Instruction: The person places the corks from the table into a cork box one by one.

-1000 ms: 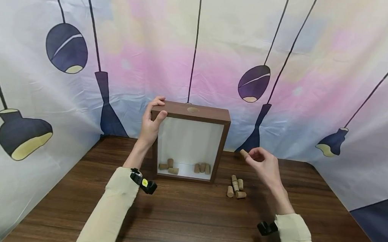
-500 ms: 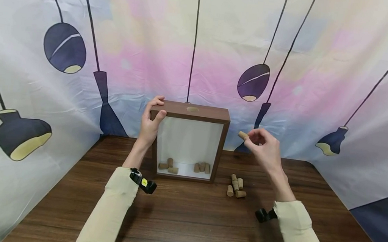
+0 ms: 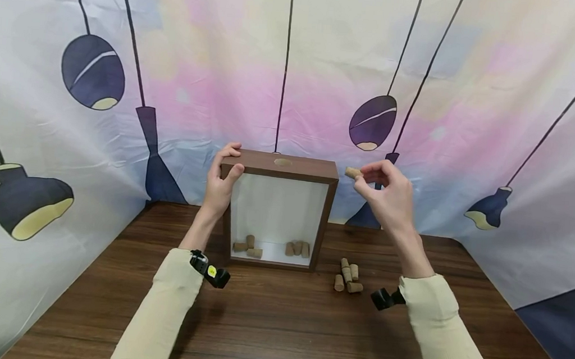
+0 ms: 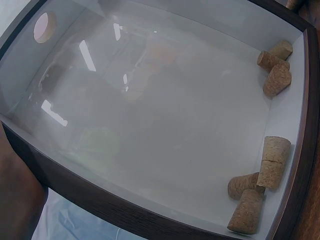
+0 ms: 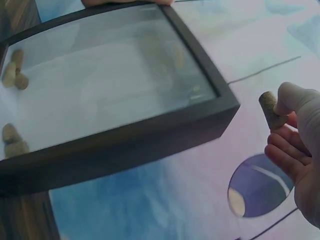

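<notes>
A shallow dark-wood box frame with a clear front stands upright on the table, a round hole in its top. Several corks lie inside along the bottom, a left group and a right group; the left wrist view shows them as tapered corks. My left hand grips the box's upper left corner, thumb on the front, fingers over the top. Between thumb and fingertips my right hand pinches a single cork, just right of the box's top right corner; the right wrist view also shows this cork.
Several loose corks lie in a small cluster on the brown wooden table, right of the box. Close behind the table hangs a cloth backdrop printed with lamps.
My right hand has risen and moved left with the cork, from above the loose cluster up to the height of the box's top. My left hand keeps its hold on the box.
</notes>
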The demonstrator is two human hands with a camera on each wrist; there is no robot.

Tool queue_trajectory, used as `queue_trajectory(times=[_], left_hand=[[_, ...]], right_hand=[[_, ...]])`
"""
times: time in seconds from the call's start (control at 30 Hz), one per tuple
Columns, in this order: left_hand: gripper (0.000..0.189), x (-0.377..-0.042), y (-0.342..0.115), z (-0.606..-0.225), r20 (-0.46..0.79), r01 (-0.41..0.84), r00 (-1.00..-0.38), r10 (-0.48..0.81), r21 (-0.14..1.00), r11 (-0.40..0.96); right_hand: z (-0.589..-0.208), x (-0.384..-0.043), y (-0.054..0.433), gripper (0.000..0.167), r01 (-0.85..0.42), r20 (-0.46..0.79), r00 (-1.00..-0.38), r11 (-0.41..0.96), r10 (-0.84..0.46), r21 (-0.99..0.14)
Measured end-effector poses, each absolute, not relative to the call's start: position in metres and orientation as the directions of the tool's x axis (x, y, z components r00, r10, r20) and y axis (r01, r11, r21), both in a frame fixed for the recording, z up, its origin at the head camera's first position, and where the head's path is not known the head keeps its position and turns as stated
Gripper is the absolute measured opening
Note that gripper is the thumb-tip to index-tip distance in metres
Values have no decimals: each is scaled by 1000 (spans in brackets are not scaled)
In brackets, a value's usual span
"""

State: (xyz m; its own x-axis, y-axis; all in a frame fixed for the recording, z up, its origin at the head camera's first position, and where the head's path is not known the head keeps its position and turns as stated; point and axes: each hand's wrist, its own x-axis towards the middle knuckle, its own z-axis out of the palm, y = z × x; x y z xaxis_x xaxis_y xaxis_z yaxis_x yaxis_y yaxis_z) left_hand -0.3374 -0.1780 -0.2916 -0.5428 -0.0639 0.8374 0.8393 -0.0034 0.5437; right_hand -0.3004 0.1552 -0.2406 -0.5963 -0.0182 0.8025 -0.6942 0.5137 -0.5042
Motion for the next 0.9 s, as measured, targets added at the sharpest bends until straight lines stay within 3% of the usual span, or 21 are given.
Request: queue_trajectory(times=[0.4,0.67,0.9], left_hand=[[67,-338,-179,-292,831,832,-552,-68,554,18],[71,-338,-178,-291,840,842,-538,-71,540,-5],[72,-338,-178,-291,842,845,-533,-79,535,4]], right_hand=[[-211,-302,123,9,-791,852,-510,454,-118,-410],[-202,-307,100,10,-821,844,-495,429,-206,-376],[-201,-315,77,11,-808,798,-525,467,-296,-358]])
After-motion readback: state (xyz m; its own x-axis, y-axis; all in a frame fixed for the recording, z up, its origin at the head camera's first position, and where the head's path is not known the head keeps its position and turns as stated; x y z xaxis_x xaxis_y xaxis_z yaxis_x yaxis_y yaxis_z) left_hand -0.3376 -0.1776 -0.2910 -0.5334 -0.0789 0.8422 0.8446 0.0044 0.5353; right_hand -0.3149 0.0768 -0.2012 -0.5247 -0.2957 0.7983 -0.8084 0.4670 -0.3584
